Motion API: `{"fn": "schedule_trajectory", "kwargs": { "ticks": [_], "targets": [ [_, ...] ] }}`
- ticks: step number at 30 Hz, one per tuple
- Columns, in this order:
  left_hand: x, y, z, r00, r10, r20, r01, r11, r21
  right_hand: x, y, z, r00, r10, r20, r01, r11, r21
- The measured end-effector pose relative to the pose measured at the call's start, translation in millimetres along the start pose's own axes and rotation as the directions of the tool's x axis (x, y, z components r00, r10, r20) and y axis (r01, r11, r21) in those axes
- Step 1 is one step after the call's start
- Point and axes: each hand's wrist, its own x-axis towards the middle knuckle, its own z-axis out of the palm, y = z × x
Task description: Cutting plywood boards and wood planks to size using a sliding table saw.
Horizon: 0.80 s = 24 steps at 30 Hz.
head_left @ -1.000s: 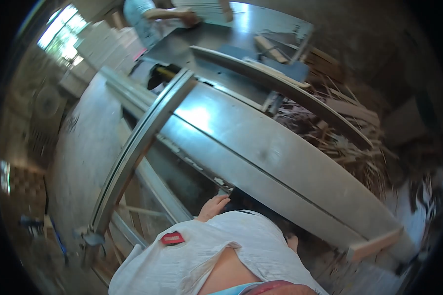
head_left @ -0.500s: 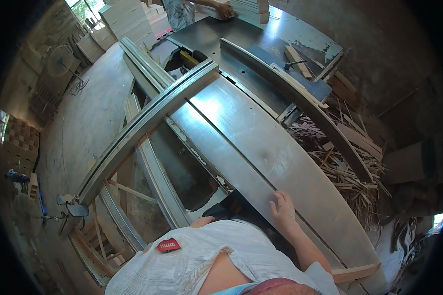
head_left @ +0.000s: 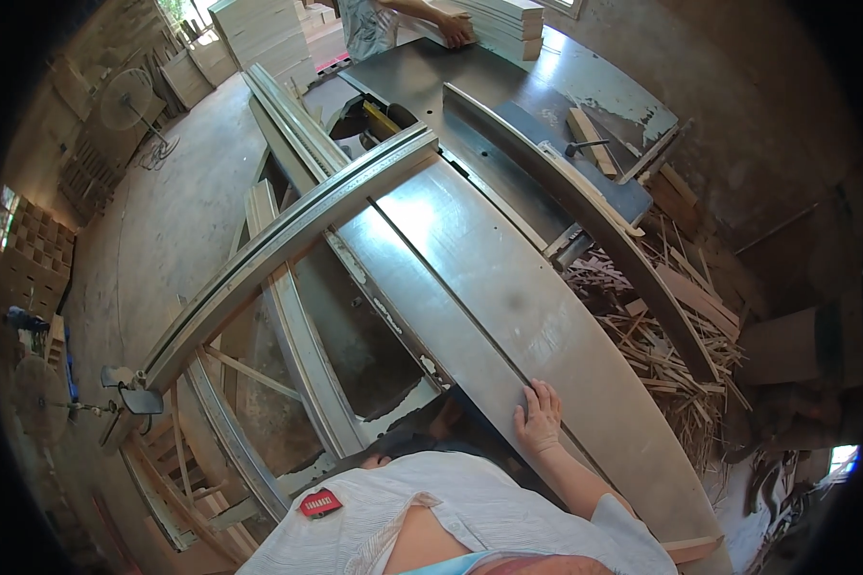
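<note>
Right hand point(head_left: 539, 422) pressing flat on the saw table point(head_left: 508, 297)

Fingers are lying spread on smooth grey metal near its slot; the left hand is staying hidden. Right, splintery wood scraps point(head_left: 662, 326) are piling; far, a co-worker's hand point(head_left: 455, 29) is gripping pale boards point(head_left: 499, 19).

One saw table point(head_left: 508, 287), one fan point(head_left: 125, 101), two plank stacks point(head_left: 259, 34).

A grey metal saw table point(head_left: 508, 278) bears a right hand point(head_left: 539, 422).
</note>
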Motion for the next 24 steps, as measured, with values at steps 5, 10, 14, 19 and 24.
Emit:
{"fn": "schedule_trajectory", "kwargs": {
  "ticks": [5,10,14,19,24],
  "targets": [
    [-15,-20,3,0.999,-0.042,0.007,0.042,0.997,0.070,2,-7,3,1.000,-0.003,-0.003,0.003,1.000,-0.008],
    [-33,-43,15,0.998,-0.059,0.008,0.058,0.997,0.058,3,-7,10,0.999,-0.038,0.018,0.040,0.997,-0.061],
    [-47,-68,30,0.997,-0.082,-0.002,0.082,0.996,0.032,3,-10,17,0.999,-0.041,-0.002,0.041,0.996,-0.085],
    [-64,-97,48,0.995,-0.095,-0.014,0.095,0.995,0.005,2,-15,22,1.000,-0.006,-0.011,0.004,0.989,-0.151],
    [-81,-128,71,0.994,-0.111,-0.024,0.110,0.994,-0.021,0,-16,29,0.997,-0.046,-0.064,0.035,0.987,-0.155]
  ]
}}
